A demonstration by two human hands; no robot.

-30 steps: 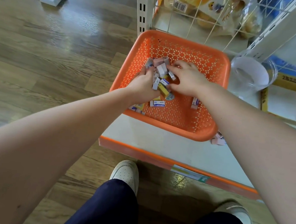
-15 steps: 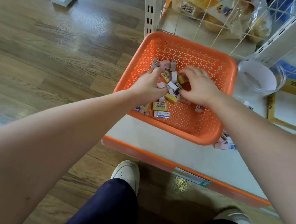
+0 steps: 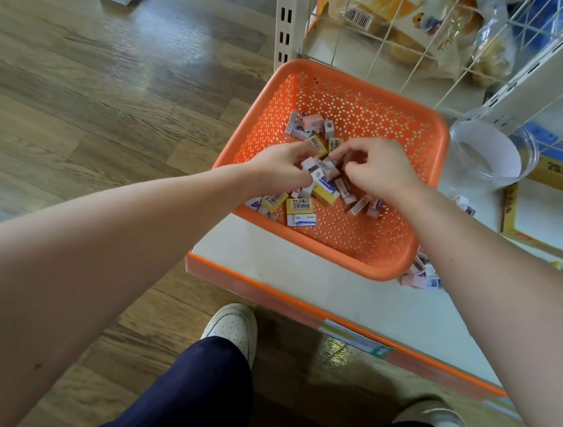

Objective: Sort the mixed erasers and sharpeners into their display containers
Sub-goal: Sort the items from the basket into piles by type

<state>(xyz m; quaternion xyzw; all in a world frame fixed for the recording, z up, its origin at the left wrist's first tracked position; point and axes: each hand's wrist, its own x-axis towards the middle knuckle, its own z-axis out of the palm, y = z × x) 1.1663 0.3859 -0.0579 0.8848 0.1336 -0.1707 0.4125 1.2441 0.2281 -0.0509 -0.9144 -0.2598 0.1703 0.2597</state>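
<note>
Both hands' fingers curled into the erasers and sharpeners (image 3: 324,186), left hand (image 3: 277,170) close beside right hand (image 3: 383,175); whether either pinched a piece was unclear. That pile lay in the orange basket (image 3: 369,108) on the shelf (image 3: 255,255).

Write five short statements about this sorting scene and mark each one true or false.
1. The left hand and the right hand are both in the orange basket, at the mixed pile. True.
2. The basket stands on a chair. False: it sits on the white shelf.
3. Some loose items lie outside the basket, by its near right corner. True.
4. The yellow box lies left of the basket. False: it lies to the right, beyond the clear round container.
5. The basket is filled to its rim. False: much of its perforated bottom shows bare.
</note>
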